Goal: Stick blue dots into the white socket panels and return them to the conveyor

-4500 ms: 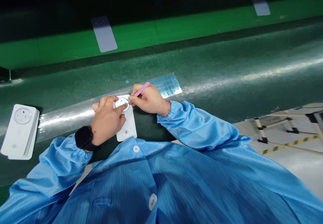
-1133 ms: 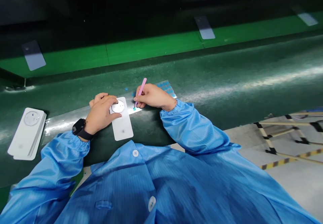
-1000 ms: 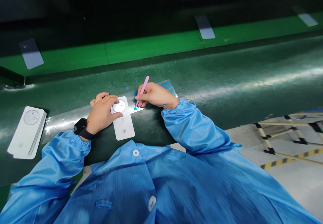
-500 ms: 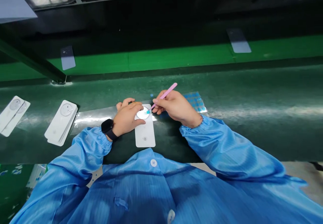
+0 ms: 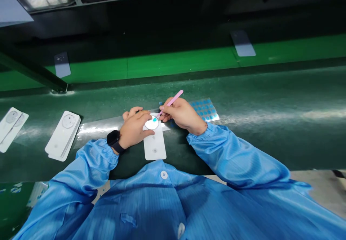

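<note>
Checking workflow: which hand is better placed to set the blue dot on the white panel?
Probably right: the right hand holds the pink tool, blue dot at its tip over the white panel; the left hand steadies it.

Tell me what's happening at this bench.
A person works at a dark green bench. The left hand steadies a white panel lying flat, fingers around its round disc. The right hand holds a thin pink tool whose tip carries a small blue dot at that disc. A sheet of blue dots lies beside the right hand; a stack of white panels sits to the left.
</note>
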`<state>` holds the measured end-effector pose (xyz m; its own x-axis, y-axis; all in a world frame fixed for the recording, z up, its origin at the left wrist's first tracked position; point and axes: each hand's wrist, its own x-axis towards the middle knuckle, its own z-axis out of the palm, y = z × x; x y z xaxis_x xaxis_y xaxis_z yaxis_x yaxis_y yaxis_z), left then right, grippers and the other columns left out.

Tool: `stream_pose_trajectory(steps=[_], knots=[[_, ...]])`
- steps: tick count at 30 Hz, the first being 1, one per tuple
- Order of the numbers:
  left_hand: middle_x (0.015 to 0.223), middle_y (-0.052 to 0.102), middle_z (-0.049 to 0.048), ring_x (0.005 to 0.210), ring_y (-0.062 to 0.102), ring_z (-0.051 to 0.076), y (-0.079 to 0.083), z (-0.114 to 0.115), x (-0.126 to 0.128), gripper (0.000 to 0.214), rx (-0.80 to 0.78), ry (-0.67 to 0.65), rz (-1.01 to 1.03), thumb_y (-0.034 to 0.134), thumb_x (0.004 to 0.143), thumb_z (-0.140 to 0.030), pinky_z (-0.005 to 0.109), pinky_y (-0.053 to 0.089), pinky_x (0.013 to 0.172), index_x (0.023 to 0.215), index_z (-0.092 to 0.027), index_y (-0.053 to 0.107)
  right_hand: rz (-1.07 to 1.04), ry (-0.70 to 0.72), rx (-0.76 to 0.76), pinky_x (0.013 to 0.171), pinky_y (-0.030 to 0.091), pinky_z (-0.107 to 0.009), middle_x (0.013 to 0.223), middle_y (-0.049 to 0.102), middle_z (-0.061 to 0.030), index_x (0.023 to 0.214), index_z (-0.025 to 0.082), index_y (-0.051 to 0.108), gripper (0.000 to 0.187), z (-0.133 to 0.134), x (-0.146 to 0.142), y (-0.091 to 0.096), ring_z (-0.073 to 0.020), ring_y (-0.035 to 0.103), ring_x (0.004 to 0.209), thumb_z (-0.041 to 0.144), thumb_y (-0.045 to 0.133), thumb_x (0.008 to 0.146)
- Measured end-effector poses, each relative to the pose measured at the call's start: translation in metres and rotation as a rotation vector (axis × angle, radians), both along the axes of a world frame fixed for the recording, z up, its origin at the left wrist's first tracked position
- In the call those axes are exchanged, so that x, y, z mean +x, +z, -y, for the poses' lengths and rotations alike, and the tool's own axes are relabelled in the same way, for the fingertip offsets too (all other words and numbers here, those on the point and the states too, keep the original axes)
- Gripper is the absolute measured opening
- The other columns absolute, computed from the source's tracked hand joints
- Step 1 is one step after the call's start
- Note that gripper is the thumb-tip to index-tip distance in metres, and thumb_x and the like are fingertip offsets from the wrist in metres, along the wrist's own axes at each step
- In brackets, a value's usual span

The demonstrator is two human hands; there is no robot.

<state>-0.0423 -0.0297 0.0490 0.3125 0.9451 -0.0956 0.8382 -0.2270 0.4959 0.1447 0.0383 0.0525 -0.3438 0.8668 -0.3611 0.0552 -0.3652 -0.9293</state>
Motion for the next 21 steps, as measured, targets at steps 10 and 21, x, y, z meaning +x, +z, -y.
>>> stream_pose_trajectory(steps=[10,21], knots=[[0.134,0.067,0.008,0.135,0.043,0.037,-0.0007,-0.0004,-0.001,0.041,0.016,-0.003,-0.003,0.084,0.074,-0.032,0.055,0.034,0.102,0.11,-0.024,0.066,0.001,-0.048,0.006,0.044,0.054,-0.02,0.052,0.066,-0.002,0.067,0.016,0.056,0.026,0.0007,-0.0016,0.0009,-0.0132,0.065,0.045,0.016,0.078,0.081],[0.131,0.068,0.0108,0.131,0.046,0.039,-0.005,-0.0009,-0.0066,0.035,0.083,-0.037,0.019,0.083,0.074,-0.034,0.057,0.037,0.101,0.101,-0.022,0.064,0.164,0.05,0.082,0.044,0.053,-0.017,0.052,0.067,-0.0004,0.07,0.016,0.055,0.022,0.006,-0.0002,0.0057,-0.0113,0.064,0.044,0.008,0.064,0.089]])
